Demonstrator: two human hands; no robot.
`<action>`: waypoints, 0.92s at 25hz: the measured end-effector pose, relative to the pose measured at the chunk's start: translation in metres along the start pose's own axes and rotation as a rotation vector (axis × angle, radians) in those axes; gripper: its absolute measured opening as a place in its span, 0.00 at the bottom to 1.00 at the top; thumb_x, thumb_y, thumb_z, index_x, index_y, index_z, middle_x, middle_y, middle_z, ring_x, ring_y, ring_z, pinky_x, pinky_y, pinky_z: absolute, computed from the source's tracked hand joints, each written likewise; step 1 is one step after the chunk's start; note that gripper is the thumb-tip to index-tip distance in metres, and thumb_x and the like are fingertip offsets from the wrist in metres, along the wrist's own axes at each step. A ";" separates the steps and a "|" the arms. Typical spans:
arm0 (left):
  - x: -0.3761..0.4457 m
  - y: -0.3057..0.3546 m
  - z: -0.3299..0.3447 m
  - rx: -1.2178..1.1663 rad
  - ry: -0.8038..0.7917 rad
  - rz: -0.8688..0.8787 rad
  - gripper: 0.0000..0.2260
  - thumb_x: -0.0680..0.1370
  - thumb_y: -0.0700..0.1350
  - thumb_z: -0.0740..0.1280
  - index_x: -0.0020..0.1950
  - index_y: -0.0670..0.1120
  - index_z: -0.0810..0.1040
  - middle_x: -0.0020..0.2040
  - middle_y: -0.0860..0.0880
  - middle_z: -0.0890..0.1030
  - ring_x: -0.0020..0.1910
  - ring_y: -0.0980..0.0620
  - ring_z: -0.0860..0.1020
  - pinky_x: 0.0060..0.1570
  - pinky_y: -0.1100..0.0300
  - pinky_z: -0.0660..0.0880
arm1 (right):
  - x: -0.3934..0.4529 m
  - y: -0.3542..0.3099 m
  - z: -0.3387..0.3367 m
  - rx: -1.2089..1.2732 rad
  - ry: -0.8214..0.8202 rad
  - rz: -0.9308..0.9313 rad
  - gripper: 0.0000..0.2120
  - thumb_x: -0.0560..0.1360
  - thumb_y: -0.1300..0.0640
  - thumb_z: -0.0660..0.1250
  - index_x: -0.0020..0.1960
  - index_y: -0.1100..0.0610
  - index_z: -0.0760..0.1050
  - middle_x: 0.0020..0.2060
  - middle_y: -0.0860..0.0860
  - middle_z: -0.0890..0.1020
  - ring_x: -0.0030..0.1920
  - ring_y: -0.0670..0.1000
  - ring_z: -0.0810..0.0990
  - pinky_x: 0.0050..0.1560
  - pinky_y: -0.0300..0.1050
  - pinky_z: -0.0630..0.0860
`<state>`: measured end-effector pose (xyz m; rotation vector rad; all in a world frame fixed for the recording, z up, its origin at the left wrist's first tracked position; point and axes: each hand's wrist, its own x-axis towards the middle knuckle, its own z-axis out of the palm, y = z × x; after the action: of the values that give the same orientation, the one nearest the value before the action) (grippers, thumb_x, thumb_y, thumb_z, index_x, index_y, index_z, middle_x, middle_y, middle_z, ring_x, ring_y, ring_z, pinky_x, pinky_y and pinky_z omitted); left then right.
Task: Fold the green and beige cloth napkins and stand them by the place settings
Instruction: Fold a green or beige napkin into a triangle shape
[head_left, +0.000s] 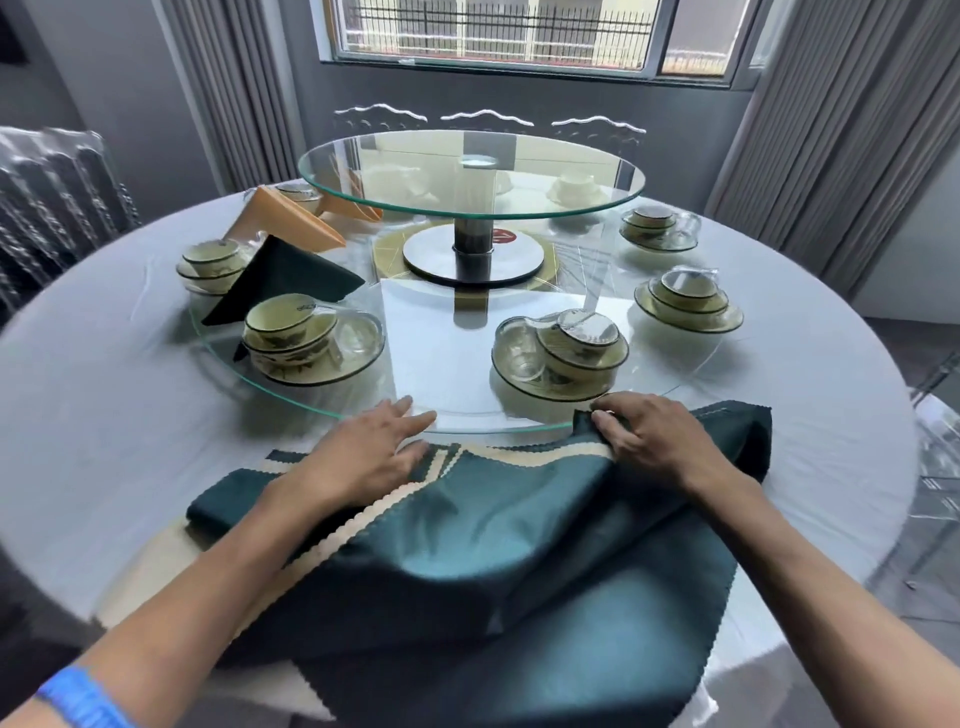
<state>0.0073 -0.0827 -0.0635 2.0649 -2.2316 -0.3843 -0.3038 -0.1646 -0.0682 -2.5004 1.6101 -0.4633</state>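
Observation:
A pile of dark green napkins (483, 540) with beige ones (322, 545) between them lies at the table's near edge. My right hand (649, 436) pinches the far corner of the top green napkin and lifts it. My left hand (369, 447) rests flat, fingers straight, on the pile next to the glass edge. A folded green napkin (285, 275) stands at the back left beside a place setting (208, 262). Behind it stand folded beige-orange napkins (283, 218).
The round table (114, 405) has a white cloth. A glass turntable (457, 415) carries stacked bowl-and-cup settings (306, 338) (561, 353) (688, 304) (657, 228). A raised glass tier (472, 176) stands on a central post. Clear chairs and a window are behind.

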 end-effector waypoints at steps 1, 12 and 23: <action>-0.002 -0.006 0.001 0.014 -0.006 -0.019 0.23 0.85 0.54 0.54 0.80 0.57 0.56 0.81 0.51 0.51 0.80 0.52 0.51 0.76 0.55 0.50 | 0.001 0.000 0.002 0.007 0.008 -0.021 0.11 0.80 0.50 0.61 0.53 0.52 0.81 0.53 0.52 0.84 0.54 0.58 0.79 0.53 0.50 0.73; -0.013 -0.060 -0.009 -0.202 0.046 -0.118 0.20 0.84 0.49 0.58 0.76 0.56 0.65 0.80 0.52 0.56 0.79 0.55 0.53 0.75 0.58 0.49 | 0.005 -0.010 0.013 0.178 -0.019 -0.057 0.09 0.76 0.45 0.67 0.49 0.49 0.80 0.40 0.47 0.81 0.42 0.50 0.76 0.47 0.46 0.71; -0.036 -0.027 -0.032 -0.146 0.119 -0.150 0.17 0.82 0.59 0.59 0.61 0.53 0.80 0.67 0.52 0.77 0.65 0.51 0.74 0.70 0.49 0.64 | -0.021 -0.004 -0.003 0.387 -0.115 -0.145 0.24 0.68 0.32 0.66 0.34 0.54 0.74 0.27 0.50 0.73 0.30 0.45 0.70 0.34 0.51 0.70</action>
<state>0.0438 -0.0530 -0.0353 2.1246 -1.9291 -0.4095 -0.3092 -0.1434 -0.0680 -2.3079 1.1708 -0.5737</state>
